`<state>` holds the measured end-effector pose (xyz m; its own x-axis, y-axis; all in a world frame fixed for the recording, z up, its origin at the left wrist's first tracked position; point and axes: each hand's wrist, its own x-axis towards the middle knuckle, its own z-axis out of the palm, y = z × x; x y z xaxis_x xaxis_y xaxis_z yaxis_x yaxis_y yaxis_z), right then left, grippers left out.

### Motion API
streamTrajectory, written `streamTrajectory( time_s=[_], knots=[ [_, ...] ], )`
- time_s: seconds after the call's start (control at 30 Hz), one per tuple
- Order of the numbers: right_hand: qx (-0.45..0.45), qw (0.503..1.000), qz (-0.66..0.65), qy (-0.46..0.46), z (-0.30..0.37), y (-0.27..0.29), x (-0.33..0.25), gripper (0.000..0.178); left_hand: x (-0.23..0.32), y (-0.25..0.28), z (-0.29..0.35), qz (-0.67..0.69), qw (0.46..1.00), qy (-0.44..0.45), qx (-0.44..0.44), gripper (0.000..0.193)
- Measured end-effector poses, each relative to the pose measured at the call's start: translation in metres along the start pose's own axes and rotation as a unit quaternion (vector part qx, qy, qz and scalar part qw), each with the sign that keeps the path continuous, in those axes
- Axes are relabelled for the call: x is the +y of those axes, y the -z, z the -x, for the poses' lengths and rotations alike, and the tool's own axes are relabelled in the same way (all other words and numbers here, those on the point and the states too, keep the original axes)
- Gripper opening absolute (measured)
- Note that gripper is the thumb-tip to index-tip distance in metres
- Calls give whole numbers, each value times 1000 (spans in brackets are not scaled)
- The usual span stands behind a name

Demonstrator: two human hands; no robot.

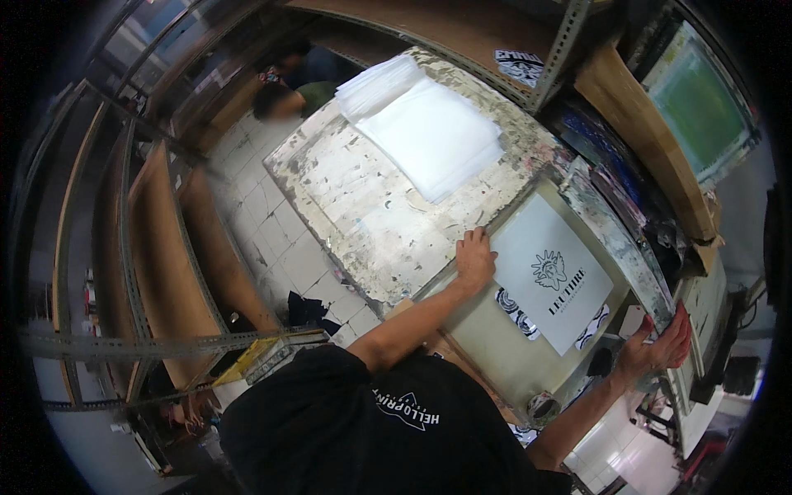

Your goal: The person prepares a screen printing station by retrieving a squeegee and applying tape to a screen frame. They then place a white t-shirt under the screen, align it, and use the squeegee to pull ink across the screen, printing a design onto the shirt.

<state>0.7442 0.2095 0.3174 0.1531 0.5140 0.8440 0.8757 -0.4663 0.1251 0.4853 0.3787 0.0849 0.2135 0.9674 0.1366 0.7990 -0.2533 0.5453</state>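
My left hand (476, 262) rests at the near-left edge of a pale olive framed panel (472, 322), its fingers bent down over the rim. On the panel lies a white sheet (528, 239) with a black winged design and lettering. Black-and-white printed pieces (516, 313) show beside and partly under the sheet. My right hand (660, 340) is out at the panel's far-right side, fingers stretched along a paint-stained edge. Its fingers look red; I cannot tell whether from paint or light. A pale tag-like piece (632, 320) is next to it.
A stack of white translucent sheets (433, 136) lies on the paint-stained table (338, 223). A green screen frame (701, 107) leans behind a cardboard sheet (648, 136) at right. Shelving racks (169, 247) stand at left. Another person (285, 101) is low beyond the table.
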Motion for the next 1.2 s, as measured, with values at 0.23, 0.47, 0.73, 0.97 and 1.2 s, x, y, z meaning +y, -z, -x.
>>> streamTrajectory(
  time_s=[0.23,0.47,0.73,0.97,1.2],
  knots=[
    [14,1000,2,6,-5,-1,1,64,5,-3,-15,18,999,36,-11,26],
    [11,1000,13,11,-11,-2,3,62,-17,26,-20,302,948,97,20,13],
    [17,1000,7,26,-13,0,5,60,-214,156,-40,315,923,82,203,16],
    [19,1000,5,24,-16,4,-7,67,-374,224,-27,213,923,175,269,18],
    [7,1000,-8,16,-7,2,-6,63,-327,207,-86,-193,883,14,427,35]
  ],
)
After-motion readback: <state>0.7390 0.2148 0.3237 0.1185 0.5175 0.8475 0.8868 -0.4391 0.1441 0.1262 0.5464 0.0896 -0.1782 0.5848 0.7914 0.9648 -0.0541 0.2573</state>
